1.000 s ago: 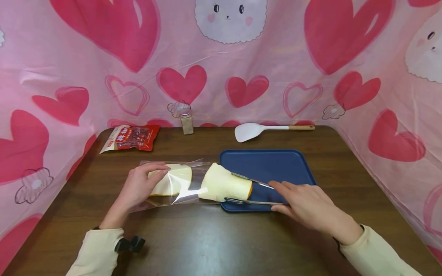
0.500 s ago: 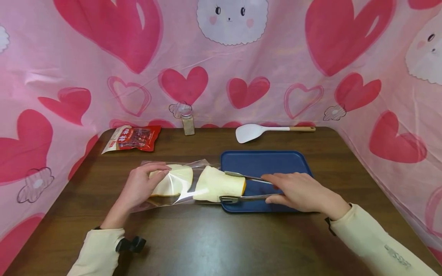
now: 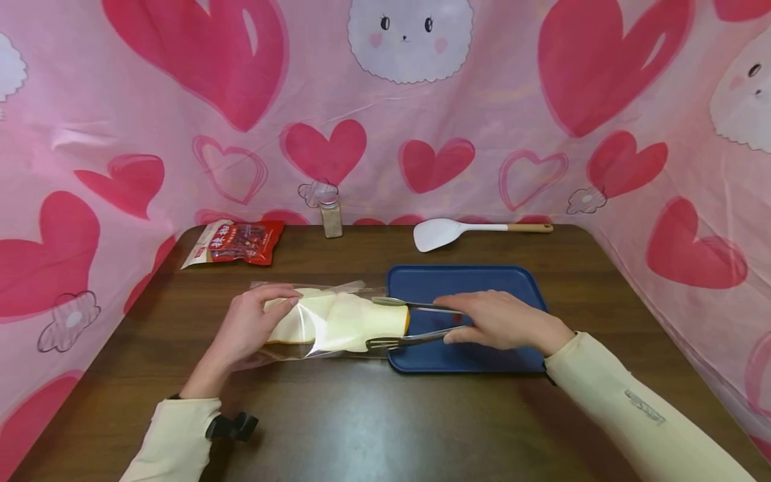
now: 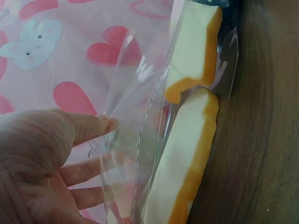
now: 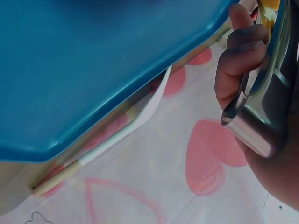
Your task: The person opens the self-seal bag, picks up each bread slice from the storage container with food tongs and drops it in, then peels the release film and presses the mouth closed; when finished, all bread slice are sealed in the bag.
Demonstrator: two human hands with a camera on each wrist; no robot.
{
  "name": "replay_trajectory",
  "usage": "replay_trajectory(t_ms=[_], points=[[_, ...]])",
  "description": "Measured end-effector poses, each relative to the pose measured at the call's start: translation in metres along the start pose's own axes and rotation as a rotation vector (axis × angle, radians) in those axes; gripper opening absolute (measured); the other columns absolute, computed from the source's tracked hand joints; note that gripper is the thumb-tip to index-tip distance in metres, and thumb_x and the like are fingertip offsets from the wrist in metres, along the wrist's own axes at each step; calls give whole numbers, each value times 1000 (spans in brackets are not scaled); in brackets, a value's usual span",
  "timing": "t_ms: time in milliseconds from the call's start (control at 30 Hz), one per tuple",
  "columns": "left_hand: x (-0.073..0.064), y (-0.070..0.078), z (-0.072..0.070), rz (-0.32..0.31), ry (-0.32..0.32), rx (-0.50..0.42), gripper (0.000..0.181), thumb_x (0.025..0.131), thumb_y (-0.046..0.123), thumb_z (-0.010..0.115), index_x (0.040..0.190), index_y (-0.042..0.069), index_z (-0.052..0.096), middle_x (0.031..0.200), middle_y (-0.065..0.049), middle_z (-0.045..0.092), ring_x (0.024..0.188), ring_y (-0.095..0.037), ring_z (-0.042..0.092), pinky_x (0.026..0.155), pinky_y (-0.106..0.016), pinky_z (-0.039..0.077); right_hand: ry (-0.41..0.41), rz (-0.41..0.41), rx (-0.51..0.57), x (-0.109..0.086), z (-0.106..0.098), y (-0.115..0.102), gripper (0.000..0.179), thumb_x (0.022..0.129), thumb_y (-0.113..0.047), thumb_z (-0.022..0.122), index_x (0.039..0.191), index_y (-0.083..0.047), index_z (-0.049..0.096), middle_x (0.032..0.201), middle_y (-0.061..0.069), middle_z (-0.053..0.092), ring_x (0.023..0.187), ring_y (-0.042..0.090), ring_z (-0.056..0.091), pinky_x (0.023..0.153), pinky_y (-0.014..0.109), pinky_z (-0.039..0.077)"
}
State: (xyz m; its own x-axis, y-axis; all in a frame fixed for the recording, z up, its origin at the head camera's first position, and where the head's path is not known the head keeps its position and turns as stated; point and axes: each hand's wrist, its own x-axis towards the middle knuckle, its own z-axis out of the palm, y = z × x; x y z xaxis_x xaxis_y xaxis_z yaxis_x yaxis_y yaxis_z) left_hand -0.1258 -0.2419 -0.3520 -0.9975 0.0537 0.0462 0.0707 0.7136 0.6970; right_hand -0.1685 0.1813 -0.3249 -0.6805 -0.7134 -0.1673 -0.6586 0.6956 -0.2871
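Observation:
My left hand [image 3: 255,325] pinches the film of a clear plastic bag [image 4: 124,140] between thumb and finger, lifting one side. Inside the bag lies a bread slice [image 4: 180,158], white with an orange-brown crust. My right hand [image 3: 506,321] grips metal tongs [image 3: 421,337], whose arms stand on either side of a second bread slice [image 3: 376,325]. That slice is mostly inside the bag's right end and meets or overlaps the first slice. In the right wrist view, fingers curl round the tongs [image 5: 261,126] near their bend.
A blue tray [image 3: 464,281] lies under the tongs, right beside the bag. Along the back edge are a red-and-white food packet [image 3: 237,242], a glass shaker jar [image 3: 330,217] and a white spatula [image 3: 442,233] with a wooden handle. A pink heart-patterned cloth hangs behind.
My right hand and the tongs have moved left, carrying the second bread slice deeper into the bag until the gap between the slices closed. My left hand has stayed in place.

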Motion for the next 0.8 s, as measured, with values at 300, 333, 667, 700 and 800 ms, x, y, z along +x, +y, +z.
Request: replay_trajectory(t_ms=[300,333,667,700,800], points=[[1,-2,-1,-9,-7,-2,26,105,23,66,126,12,78,142,-17,68,138,-43,55,113,-70,41,-3,-23,-13,19,0,-4,67,98,-54,71,151,-17,57,113,-1,74,93,16,67,80,38,57],[1,-2,0,-5,-5,-2,26,105,22,66,125,12,78,142,-18,68,138,-43,56,112,-70,42,-4,-20,-10,20,1,-4,67,98,-54,70,152,-17,56,114,-1,74,93,16,67,80,38,57],[2,-2,6,43,2,7,25,102,23,72,123,11,78,138,-18,70,135,-43,59,111,-68,45,2,-16,2,30,4,-8,69,98,-55,70,154,-19,53,121,1,74,105,18,68,87,43,57],[1,-1,6,41,-9,8,26,101,24,72,124,12,78,139,-18,70,135,-43,59,111,-69,44,4,-18,3,30,4,-8,69,98,-54,70,155,-19,53,122,1,74,106,19,68,87,44,56],[2,0,6,41,-40,15,31,98,26,76,126,12,78,141,-18,69,137,-43,58,113,-69,42,10,-20,7,31,5,-9,69,99,-54,69,156,-18,52,122,1,74,105,20,68,87,43,55]])
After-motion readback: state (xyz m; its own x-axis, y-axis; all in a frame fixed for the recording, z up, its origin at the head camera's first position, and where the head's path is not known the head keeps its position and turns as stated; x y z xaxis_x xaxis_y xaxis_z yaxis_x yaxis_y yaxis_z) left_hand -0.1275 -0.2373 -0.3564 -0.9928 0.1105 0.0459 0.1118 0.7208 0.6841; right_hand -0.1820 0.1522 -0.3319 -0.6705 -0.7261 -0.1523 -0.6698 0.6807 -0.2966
